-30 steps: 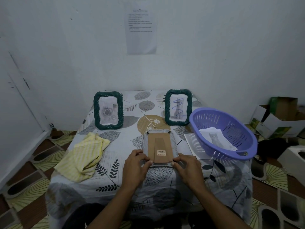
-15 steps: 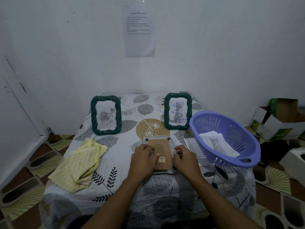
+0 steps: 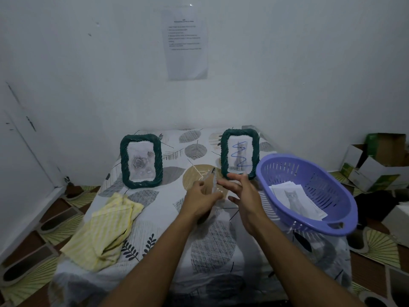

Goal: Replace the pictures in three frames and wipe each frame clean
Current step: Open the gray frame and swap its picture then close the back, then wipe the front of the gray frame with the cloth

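Note:
My left hand (image 3: 200, 201) grips the third frame (image 3: 210, 180), lifted off the table and turned edge-on, its brown back facing left. My right hand (image 3: 241, 191) hovers just right of it with fingers spread, holding nothing. Two dark green rope-edged frames stand upright at the back: the left frame (image 3: 141, 161) shows a rose picture, the right frame (image 3: 240, 152) shows a cat picture scribbled over in blue. A yellow striped cloth (image 3: 106, 229) lies crumpled at the table's left. Cat pictures (image 3: 296, 201) lie inside the purple basket (image 3: 287, 165).
The table (image 3: 163, 209) has a leaf-patterned cover and stands against a white wall with a taped paper sheet (image 3: 187, 44). Cardboard boxes (image 3: 380, 162) sit on the tiled floor to the right.
The third frame lay back-up on the table under both hands; now my left hand has raised it and turned it on edge. My right hand has let go and opened.

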Demonstrator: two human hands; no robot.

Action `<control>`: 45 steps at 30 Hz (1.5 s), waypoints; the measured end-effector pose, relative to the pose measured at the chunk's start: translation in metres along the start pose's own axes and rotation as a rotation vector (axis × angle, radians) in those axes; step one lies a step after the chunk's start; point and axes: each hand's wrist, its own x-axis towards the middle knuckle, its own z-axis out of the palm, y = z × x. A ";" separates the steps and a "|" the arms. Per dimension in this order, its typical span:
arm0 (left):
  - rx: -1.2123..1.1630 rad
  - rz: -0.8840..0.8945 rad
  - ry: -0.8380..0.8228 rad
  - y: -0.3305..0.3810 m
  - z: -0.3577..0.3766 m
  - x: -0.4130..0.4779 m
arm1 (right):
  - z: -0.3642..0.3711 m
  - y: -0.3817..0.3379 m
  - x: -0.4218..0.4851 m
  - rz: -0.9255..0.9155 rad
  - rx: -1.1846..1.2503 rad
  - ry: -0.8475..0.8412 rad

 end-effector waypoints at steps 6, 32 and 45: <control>-0.331 0.111 0.029 0.006 -0.028 -0.011 | 0.005 -0.001 0.001 0.000 -0.151 -0.011; 0.985 0.029 0.507 -0.122 -0.174 0.003 | 0.026 0.033 0.010 0.229 0.054 -0.009; 0.114 0.536 0.504 -0.023 -0.127 -0.014 | 0.034 0.029 0.009 0.190 0.034 -0.038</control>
